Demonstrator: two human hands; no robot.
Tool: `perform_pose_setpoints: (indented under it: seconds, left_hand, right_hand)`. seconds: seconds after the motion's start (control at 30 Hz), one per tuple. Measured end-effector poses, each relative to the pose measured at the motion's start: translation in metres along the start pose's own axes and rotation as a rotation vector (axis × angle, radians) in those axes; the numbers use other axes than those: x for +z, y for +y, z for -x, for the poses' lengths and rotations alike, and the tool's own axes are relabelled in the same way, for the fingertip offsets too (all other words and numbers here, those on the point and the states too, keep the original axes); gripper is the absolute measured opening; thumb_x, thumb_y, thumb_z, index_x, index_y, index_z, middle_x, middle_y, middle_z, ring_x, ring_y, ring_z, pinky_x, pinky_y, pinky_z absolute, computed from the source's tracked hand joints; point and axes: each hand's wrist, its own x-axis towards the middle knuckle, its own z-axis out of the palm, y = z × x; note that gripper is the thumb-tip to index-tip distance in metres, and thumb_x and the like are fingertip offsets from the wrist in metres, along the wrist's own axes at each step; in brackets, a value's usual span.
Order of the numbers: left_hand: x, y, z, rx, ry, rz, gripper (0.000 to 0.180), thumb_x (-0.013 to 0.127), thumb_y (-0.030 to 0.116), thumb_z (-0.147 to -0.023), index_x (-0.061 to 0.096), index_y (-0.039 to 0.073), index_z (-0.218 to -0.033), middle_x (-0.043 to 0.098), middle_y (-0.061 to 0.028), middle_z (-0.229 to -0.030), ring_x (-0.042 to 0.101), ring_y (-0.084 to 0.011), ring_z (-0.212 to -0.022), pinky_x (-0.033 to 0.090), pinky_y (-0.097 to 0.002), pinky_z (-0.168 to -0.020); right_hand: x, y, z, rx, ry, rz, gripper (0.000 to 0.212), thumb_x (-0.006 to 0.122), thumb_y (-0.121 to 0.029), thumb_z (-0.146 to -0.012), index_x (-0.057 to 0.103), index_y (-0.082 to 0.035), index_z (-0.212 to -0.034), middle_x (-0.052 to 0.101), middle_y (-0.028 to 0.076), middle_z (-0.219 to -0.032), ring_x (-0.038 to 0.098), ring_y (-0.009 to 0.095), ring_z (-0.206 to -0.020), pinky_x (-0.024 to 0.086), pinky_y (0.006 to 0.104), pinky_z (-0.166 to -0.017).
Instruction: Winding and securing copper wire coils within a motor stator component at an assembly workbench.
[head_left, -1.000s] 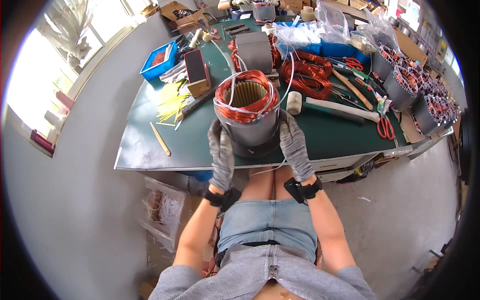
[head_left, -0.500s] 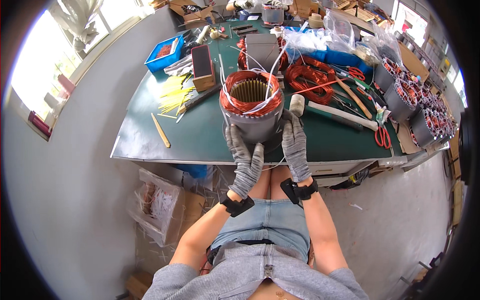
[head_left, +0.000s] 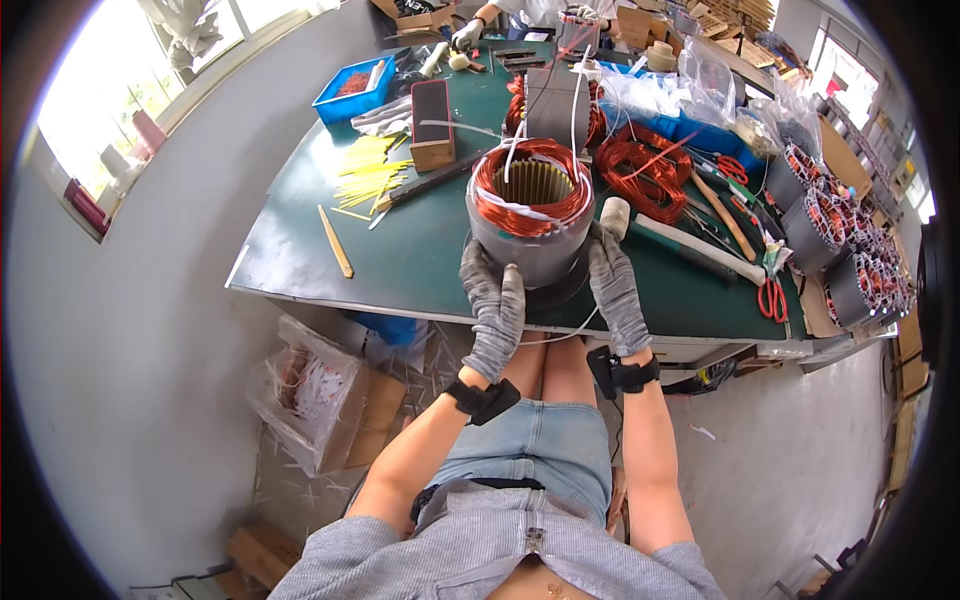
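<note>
A grey motor stator [head_left: 530, 257] stands upright near the front edge of the green table, with a ring of copper windings [head_left: 535, 215] and white leads on top. Yellowish slot liners show inside its bore. My left hand [head_left: 494, 308], in a grey knitted glove, presses against the stator's lower left side. On the opposite side my right hand [head_left: 617, 290], gloved alike, rests along the lower wall, its fingertips partly hidden. A thin white cord [head_left: 560, 336] hangs below the table edge between my wrists.
A white-headed mallet [head_left: 690, 242], red-handled scissors [head_left: 771, 298] and loose copper coils [head_left: 645, 175] lie right. Yellow strips [head_left: 370, 178], a phone on a wooden block [head_left: 432, 155] and a blue bin [head_left: 352, 92] are left. Wound stators [head_left: 855, 290] crowd the right edge. A co-worker's gloved hand [head_left: 467, 35] shows beyond.
The stator has turned between my hands, so its white leads lie differently. My view has shifted, moving the table rightward. The co-worker's hand has come lower at the far side.
</note>
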Motion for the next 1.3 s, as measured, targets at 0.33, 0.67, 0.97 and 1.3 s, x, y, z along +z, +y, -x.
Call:
perform_pose_setpoints:
  seconds: [0.33,0.67,0.97,1.3]
  left_hand:
    - [-0.040,0.058,-0.054,0.420,-0.127,-0.138,0.039,0.040,-0.008,-0.078,0.055,0.004,-0.112,0.048,-0.0137,-0.107,0.047,-0.0253,-0.101,0.038,-0.0316,-0.089]
    - [-0.043,0.073,-0.054,0.745,-0.221,-0.321,0.032,0.047,0.000,-0.078,0.056,0.005,-0.108,0.051,-0.0161,-0.108,0.048,-0.0320,-0.101,0.038,-0.0374,-0.090]
    - [0.003,0.074,-0.074,0.736,-0.150,-0.189,0.025,0.049,-0.002,-0.075,0.054,0.004,-0.099,0.056,-0.0101,-0.087,0.051,-0.0311,-0.093,0.030,-0.0467,-0.097]
    - [-0.012,0.157,-0.142,0.544,-0.831,-0.094,0.021,0.050,0.011,-0.087,0.056,0.000,-0.104,0.060,-0.0099,-0.086,0.057,-0.0179,-0.077,0.046,-0.0279,-0.072]
  right_hand:
    - [-0.005,-0.121,-0.029,0.081,0.100,-0.225,0.019,0.049,-0.009,-0.086,0.057,0.001,-0.100,0.055,0.005,-0.079,0.050,0.013,-0.072,0.043,0.0249,-0.069]
    - [-0.022,-0.105,-0.025,0.182,0.162,-0.418,0.015,0.047,-0.010,-0.089,0.060,-0.005,-0.093,0.055,-0.003,-0.074,0.040,0.001,-0.054,0.031,0.0170,-0.046]
    - [-0.041,-0.060,-0.062,0.390,0.121,-0.535,0.018,0.054,-0.025,-0.088,0.061,-0.009,-0.093,0.058,-0.005,-0.073,0.044,-0.001,-0.055,0.029,0.0139,-0.047]
    - [-0.043,-0.079,-0.058,0.390,0.011,-0.570,0.010,0.051,-0.011,-0.087,0.058,-0.004,-0.089,0.054,-0.004,-0.073,0.042,0.002,-0.063,0.036,0.0174,-0.057]
